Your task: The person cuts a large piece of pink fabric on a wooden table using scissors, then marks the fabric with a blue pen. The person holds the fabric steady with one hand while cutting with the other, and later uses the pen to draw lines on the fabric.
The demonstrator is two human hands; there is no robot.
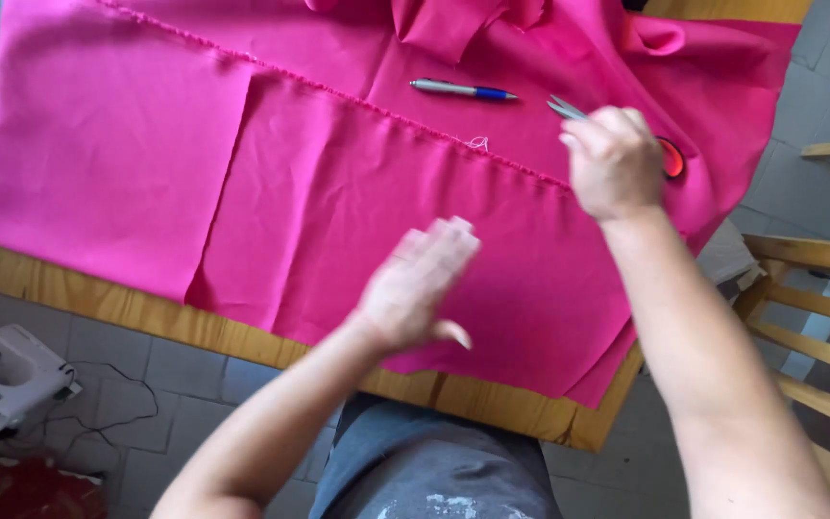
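Observation:
Bright pink fabric point(242, 183) covers most of a wooden table point(127, 312), with a frayed edge running diagonally across it. My left hand point(415, 286) lies flat and open on the fabric near the table's front edge, blurred by motion. Farther right, my right hand point(615, 159) is closed around scissors point(566, 109); their metal blades stick out to the upper left and a red-orange handle shows at the hand's right side. A silver and blue pen point(463, 90) lies on the fabric above, left of the scissors. A small loop of white thread point(477, 143) sits at the frayed edge.
A white sewing machine point(2, 375) with its cord rests on the tiled floor at lower left, beside something red point(12, 490). A wooden chair point(818, 317) stands at the right. Bunched pink fabric point(453, 24) piles up at the table's far side.

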